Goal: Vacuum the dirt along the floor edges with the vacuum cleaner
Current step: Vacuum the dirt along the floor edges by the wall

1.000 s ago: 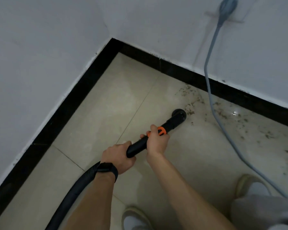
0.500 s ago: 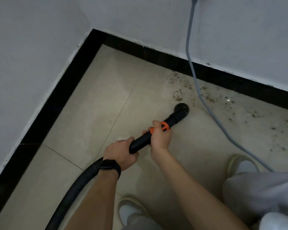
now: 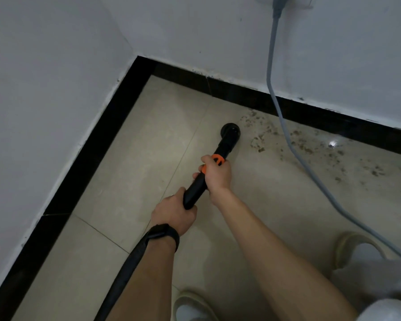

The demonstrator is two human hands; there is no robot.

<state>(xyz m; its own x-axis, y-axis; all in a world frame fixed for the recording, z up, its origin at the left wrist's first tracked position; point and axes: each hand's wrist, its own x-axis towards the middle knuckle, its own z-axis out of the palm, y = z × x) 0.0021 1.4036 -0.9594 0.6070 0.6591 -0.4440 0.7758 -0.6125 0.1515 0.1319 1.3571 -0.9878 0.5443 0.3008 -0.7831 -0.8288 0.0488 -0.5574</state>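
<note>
A black vacuum wand (image 3: 196,189) with an orange collar (image 3: 218,159) points at the floor near the room's corner. Its round nozzle (image 3: 230,131) rests on the beige tile just left of a patch of dark dirt (image 3: 262,135) that spreads right along the black skirting (image 3: 310,110). My right hand (image 3: 217,176) grips the wand at the orange collar. My left hand (image 3: 175,215), with a black wristband, grips the wand's lower end where the black hose (image 3: 125,269) joins.
A grey power cable (image 3: 285,126) drops from a wall socket (image 3: 279,2) and trails across the dirty tile to the lower right. Two white walls meet at the corner. My two shoes (image 3: 354,249) stand on the tile at the bottom.
The nozzle has shifted left, away from the grey cable, and now sits at the left edge of the dirt. Both hands keep their grip on the wand.
</note>
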